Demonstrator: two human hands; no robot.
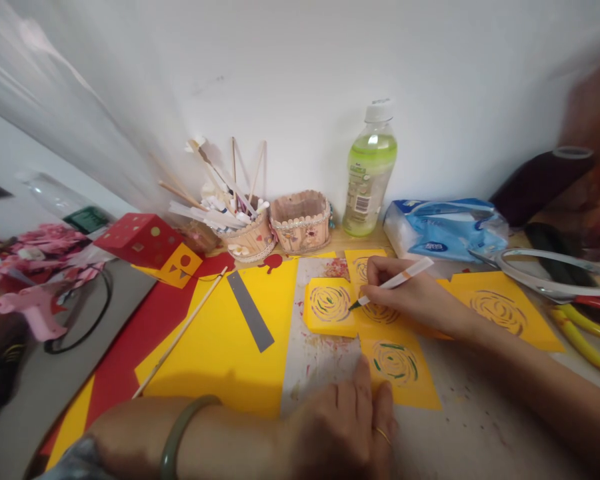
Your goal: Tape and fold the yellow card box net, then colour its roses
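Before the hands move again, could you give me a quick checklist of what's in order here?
1. Marker gripped: ok, the right hand holds it.
2. Marker uncapped: ok, its dark tip is bare, at the swirl on the left panel of the yellow paper piece.
3. Left hand at the paper: ok, its fingers are by the near panel; how firmly they press, cannot tell.
4. Green marks on the near panel dry: cannot tell.
5. Drink bottle closed: ok, its white cap is on.
6. Pink glue gun switched off: cannot tell.
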